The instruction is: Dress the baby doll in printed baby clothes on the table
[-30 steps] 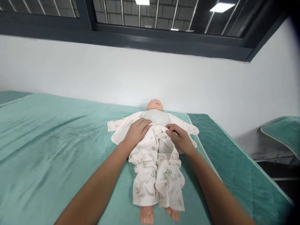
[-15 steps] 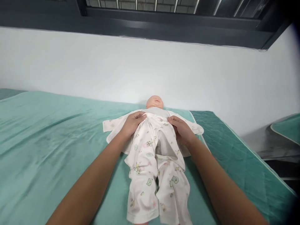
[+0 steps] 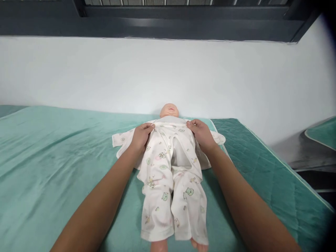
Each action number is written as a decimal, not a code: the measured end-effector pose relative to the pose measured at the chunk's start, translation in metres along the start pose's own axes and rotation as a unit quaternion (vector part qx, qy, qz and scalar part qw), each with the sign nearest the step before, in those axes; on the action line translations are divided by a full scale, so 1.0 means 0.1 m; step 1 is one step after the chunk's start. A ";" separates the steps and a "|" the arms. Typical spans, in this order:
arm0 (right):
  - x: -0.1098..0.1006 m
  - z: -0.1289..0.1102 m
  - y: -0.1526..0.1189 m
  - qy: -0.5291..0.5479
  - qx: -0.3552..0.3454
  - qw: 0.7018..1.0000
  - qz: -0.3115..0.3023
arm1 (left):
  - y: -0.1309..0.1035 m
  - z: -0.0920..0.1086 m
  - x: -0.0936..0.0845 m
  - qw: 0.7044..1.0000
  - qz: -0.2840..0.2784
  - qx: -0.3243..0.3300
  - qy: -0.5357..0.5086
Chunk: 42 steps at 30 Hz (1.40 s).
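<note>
"How is the doll (image 3: 169, 110) lying?"

"It's lying on its back on the green cover (image 3: 65, 168), head pointing away, bare feet poking out at the near end."

"And the trousers (image 3: 162, 173)?"

"They're covering its legs and much of its torso, the waistband being held wide, with a pale strip of body showing below the chin. Green and pink prints are dotting the white cloth."

"Is anything gaping?"

"Yes, an opening is showing at the crotch, the greyish body peeping through."

"And the jacket (image 3: 123, 139)?"

"It's spreading open beneath the trousers, white sleeves stretching out to both sides."
</note>
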State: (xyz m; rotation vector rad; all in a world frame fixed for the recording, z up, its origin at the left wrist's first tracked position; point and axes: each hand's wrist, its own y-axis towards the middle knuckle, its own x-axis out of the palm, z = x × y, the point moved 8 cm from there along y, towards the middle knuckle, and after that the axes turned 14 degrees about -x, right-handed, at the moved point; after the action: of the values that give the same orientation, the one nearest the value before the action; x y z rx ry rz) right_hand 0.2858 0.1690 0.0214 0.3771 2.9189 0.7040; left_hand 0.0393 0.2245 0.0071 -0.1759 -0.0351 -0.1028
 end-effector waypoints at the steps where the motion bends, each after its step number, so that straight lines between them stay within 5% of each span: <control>1: -0.04 -0.01 0.03 -0.029 -0.019 0.999 0.016 | 0.02 -0.04 0.01 1.000 -0.017 -0.014 -0.016; 8: -0.01 0.13 -0.05 -0.029 0.028 0.999 -0.035 | -0.11 0.03 -0.01 0.989 0.022 0.069 0.126; 15: 0.00 0.02 -0.17 0.112 0.052 0.984 -0.128 | -0.17 -0.10 -0.09 0.992 -0.043 -0.017 0.120; 19: -0.01 -0.04 -0.18 0.071 0.010 0.988 -0.140 | -0.22 -0.10 -0.08 0.986 -0.050 -0.012 0.158; 24: -0.14 -0.02 -0.17 -0.044 -0.033 0.997 -0.045 | -0.29 -0.09 -0.06 0.981 -0.101 -0.062 0.155; 31: -0.13 0.07 -0.26 -0.173 0.034 0.973 -0.149 | -0.37 -0.12 -0.18 0.969 -0.159 -0.126 0.143; 42: -0.12 0.09 -0.48 0.011 0.096 0.969 -0.227 | -0.47 -0.13 -0.15 0.970 -0.175 -0.097 0.141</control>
State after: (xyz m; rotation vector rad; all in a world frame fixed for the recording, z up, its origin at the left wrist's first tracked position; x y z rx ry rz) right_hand 0.2891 0.1287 -0.0082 -0.2814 2.9334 0.3591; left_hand 0.0202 0.1776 0.0014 -0.3475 0.2295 -0.4834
